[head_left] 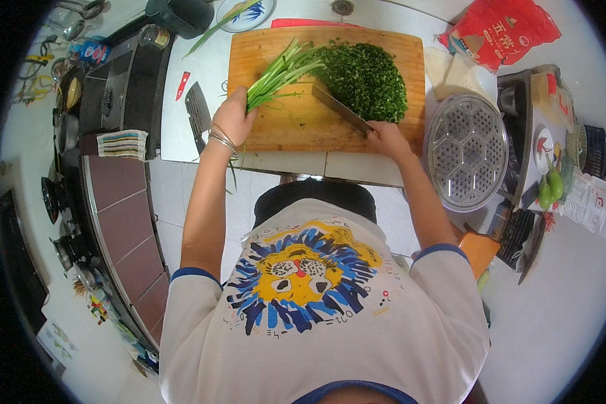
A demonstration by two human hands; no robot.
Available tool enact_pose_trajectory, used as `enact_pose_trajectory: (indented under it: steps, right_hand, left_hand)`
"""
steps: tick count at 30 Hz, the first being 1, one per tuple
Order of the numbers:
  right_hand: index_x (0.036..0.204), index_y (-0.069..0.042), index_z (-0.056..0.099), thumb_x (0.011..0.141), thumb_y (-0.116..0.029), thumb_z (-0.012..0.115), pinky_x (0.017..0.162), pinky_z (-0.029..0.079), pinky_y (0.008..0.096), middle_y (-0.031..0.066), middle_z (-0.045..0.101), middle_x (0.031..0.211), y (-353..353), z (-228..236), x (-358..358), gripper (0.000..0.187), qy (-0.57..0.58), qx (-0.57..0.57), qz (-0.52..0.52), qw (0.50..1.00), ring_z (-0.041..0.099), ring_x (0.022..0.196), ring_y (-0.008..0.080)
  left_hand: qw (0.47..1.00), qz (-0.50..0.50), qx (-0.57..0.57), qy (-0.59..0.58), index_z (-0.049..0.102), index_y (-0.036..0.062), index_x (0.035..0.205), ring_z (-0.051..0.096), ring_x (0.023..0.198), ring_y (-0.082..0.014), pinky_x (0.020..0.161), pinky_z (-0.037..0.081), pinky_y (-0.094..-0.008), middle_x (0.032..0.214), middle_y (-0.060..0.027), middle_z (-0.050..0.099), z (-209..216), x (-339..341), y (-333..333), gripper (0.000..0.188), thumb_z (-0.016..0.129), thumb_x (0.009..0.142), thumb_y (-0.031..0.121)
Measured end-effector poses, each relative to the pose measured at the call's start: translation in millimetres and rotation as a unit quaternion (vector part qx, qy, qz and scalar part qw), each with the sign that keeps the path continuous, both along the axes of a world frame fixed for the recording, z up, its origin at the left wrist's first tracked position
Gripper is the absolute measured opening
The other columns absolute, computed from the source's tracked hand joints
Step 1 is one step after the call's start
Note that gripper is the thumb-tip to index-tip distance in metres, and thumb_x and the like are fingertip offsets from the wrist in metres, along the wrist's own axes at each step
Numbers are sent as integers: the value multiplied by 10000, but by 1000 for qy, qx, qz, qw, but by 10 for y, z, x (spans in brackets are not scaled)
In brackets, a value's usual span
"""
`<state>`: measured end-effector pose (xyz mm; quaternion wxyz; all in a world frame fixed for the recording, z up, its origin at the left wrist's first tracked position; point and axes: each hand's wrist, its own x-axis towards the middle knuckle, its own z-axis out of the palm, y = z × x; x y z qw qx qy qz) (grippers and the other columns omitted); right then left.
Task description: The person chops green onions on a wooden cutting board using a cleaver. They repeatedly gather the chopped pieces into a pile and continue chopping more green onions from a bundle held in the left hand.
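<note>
Here are the green stalks, over the cutting board's left half, the left hand clasping them, seemingly to keep them bundled; the right hand grips the knife, its blade beside the chopped greens, perhaps bounding that heap.

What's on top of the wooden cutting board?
On or over the board: a heap of chopped greens, long green stalks in the left hand, and a knife in the right hand. The wood beneath the heap is hidden.
</note>
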<state>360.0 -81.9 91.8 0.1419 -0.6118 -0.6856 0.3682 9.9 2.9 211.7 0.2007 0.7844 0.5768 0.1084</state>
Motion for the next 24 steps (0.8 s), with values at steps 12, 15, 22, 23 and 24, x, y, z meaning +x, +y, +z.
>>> enact_pose_trajectory:
  steps: [12,15,22,23,24]
  right_hand:
    - [1024,-26,618,809,-154,533,691,472,418,242,607,860,151,299,-448,264,82,-6,1,997,600,778,370]
    - [966,-11,621,811,-167,528,664,460,424,248,601,852,264,184,-914,239,92,-40,-1,995,593,760,372]
    - [904,-7,628,830,-180,517,612,453,438,227,607,755,450,-186,-1833,219,113,-78,-20,990,590,667,362]
    - [912,-8,629,835,-182,518,603,453,437,222,607,730,480,-213,-1902,221,109,-91,-31,989,589,647,360]
    - [928,-9,630,840,-187,518,591,453,431,214,604,706,498,-227,-1940,228,116,-72,-57,989,587,626,353]
  left_hand:
    - [999,54,-6,1,434,-22,895,551,831,-451,692,448,-495,857,-273,569,154,-329,106,236,604,790,103]
    - [998,59,-6,2,436,-20,888,553,810,-451,676,443,-494,828,-265,570,174,-482,138,222,595,802,109]
    - [999,46,-5,-26,446,0,878,553,778,-437,654,440,-486,810,-242,569,122,-741,197,199,591,804,115]
    - [999,41,-5,-18,444,-2,879,558,784,-430,655,442,-483,816,-239,570,86,-787,204,208,591,803,123]
    - [999,37,-5,-18,444,-3,879,559,785,-429,655,443,-483,818,-239,570,74,-825,215,209,592,801,123]
